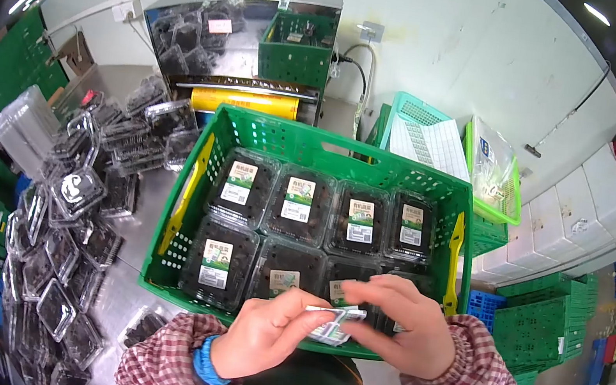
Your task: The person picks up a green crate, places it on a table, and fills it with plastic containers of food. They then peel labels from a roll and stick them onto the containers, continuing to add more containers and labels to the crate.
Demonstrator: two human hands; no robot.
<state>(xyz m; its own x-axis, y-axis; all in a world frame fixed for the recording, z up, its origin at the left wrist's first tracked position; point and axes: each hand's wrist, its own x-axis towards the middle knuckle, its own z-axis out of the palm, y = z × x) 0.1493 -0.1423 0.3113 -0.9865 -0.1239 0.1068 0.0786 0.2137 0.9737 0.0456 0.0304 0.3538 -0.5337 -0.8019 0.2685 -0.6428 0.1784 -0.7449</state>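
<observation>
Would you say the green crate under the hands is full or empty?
Full: the green crate holds two close-packed rows of labelled punnets.

One green crate (292, 139), eight labelled punnets (297, 205) inside, one label strip (333, 324), two yellow handles (190, 192)

Green crate (269, 136): matt perforated plastic. Clamshell boxes (242, 187): clear glossy plastic. Labels (333, 324): glossy paper.

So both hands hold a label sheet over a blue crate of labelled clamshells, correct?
No, the crate is green, not blue; the head view shows it. The left hand and right hand do hold the label sheet over its labelled clamshells.
</observation>
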